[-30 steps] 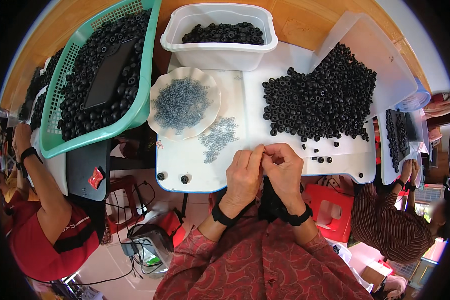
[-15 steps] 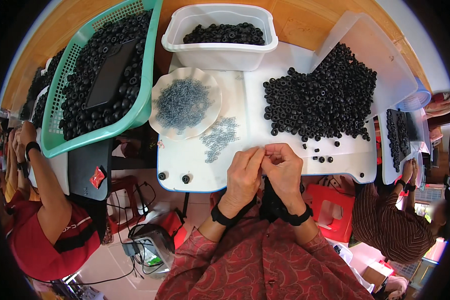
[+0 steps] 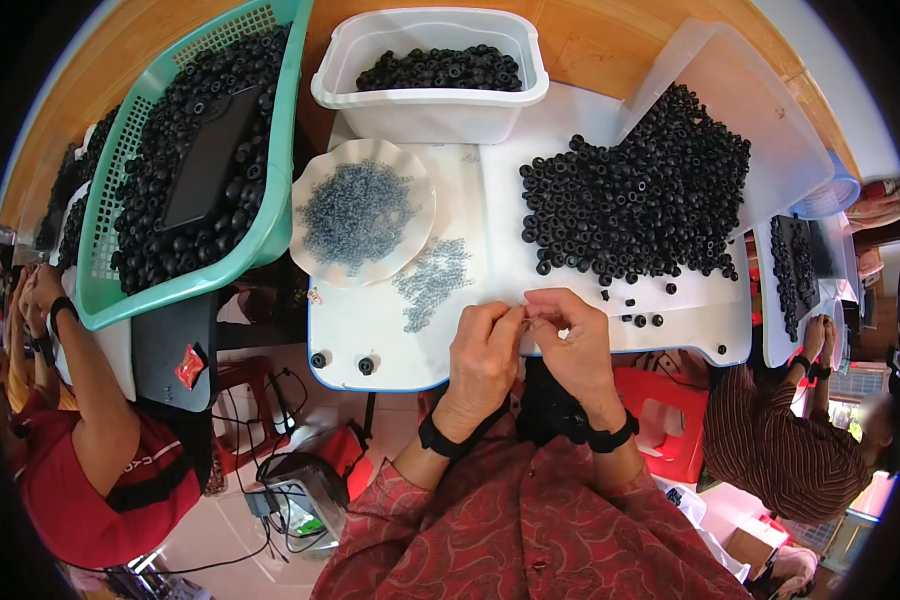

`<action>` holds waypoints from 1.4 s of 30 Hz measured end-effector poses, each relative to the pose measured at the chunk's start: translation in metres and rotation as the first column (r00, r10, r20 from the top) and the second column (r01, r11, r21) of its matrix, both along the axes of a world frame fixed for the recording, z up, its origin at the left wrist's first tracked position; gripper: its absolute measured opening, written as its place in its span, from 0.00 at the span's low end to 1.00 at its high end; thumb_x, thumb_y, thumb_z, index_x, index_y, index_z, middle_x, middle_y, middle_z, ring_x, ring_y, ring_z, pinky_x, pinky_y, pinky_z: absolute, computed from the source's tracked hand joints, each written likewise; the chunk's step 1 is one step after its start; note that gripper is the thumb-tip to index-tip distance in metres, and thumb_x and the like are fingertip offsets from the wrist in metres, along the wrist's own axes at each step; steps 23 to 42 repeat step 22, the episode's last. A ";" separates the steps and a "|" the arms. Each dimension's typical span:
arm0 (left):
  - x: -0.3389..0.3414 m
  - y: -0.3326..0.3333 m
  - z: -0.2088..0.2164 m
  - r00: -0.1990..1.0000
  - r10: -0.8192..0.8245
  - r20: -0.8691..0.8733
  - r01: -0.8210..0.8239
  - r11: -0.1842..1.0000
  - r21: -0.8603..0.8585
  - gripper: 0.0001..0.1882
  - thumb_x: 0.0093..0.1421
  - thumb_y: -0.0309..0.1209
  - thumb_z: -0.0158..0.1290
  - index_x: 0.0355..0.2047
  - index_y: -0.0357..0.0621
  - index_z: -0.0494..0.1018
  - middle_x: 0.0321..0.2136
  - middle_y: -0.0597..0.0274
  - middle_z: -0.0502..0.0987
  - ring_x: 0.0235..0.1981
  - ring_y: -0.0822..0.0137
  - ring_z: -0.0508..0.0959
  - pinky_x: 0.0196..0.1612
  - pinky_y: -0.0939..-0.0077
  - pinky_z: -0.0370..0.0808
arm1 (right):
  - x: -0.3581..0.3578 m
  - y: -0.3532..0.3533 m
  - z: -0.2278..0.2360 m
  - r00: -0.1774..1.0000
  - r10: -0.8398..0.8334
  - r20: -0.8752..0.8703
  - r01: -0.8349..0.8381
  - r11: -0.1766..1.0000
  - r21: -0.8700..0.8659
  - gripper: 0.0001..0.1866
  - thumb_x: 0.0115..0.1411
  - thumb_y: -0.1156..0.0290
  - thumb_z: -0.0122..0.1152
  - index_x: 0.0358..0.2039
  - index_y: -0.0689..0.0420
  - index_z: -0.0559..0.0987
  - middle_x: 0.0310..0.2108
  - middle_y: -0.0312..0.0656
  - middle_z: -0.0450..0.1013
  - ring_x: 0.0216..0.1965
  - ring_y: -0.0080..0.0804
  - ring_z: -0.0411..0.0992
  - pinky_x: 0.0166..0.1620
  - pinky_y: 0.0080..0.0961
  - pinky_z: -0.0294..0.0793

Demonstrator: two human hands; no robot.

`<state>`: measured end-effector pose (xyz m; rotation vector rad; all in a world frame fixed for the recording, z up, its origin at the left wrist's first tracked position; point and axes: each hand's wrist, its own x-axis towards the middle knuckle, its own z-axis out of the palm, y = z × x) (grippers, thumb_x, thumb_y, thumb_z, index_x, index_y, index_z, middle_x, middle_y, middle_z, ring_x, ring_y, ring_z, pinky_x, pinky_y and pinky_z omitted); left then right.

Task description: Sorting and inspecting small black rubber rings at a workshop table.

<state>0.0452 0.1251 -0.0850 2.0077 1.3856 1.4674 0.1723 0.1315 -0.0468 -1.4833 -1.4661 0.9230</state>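
Note:
My left hand (image 3: 486, 352) and my right hand (image 3: 576, 345) meet over the table's front edge, fingertips pinched together. Whatever sits between them is too small to make out. Just beyond my left hand lies a scatter of tiny clear ring-like pieces (image 3: 434, 284). More of these fill a wavy-rimmed white plate (image 3: 422, 190). Ahead of my right hand spreads a large heap of black round hollow parts (image 3: 638, 200), and several loose black parts (image 3: 642, 320) lie between the heap and the hand.
A tilted translucent bin (image 3: 770, 110) backs the heap. A white tub (image 3: 430, 115) of black parts stands at the far side. The green basket (image 3: 282, 180) at left holds more, with a black phone-like slab (image 3: 208, 160) on top. Co-workers (image 3: 100, 440) sit on both sides.
My right hand's fingers have spread slightly and its wrist has shifted a little right. The fingertips of both hands remain close together. The whole view has shifted slightly.

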 end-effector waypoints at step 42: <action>-0.009 -0.006 -0.012 0.971 -0.151 -0.185 0.129 0.984 -0.126 0.21 0.56 0.30 0.58 0.49 0.37 0.70 0.41 0.54 0.72 0.43 0.54 0.74 0.39 0.62 0.75 | -0.031 -0.001 0.003 0.999 0.031 -0.008 -0.026 0.924 0.381 0.07 0.59 0.76 0.57 0.37 0.66 0.77 0.42 0.51 0.74 0.43 0.44 0.73 0.48 0.32 0.73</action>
